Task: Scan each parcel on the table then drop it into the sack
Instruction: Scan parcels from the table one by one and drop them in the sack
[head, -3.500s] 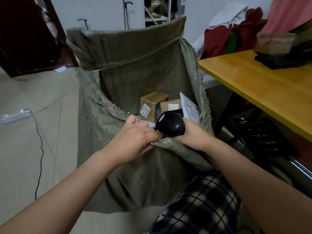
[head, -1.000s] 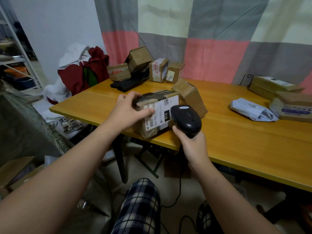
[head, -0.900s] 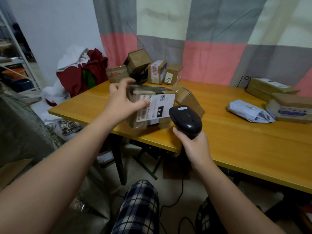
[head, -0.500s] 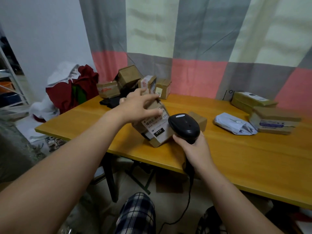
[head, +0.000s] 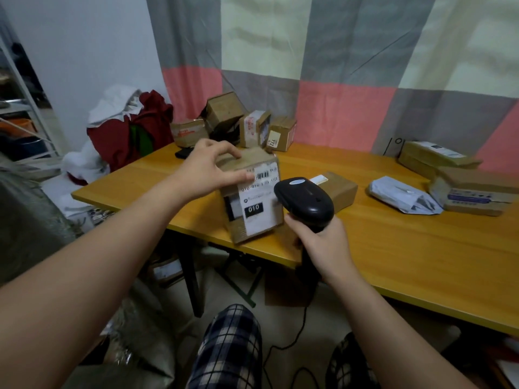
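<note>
Across the table (head: pixel 393 248) parcels (head: pixel 280 133) from eleven to three o'clock look undone, while my left grip (head: pixel 207 172) clasps the labelled parcel (head: pixel 252 200) at centre and my right grip (head: pixel 317 242) holds the scanner (head: pixel 304 199) at its three o'clock.

Single head view — looks forward-down, close over table (head: pixel 407 248)

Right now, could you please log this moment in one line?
phase: scan | left hand: grips brown cardboard parcel | right hand: holds black handheld scanner at its label | drop: pending
</note>
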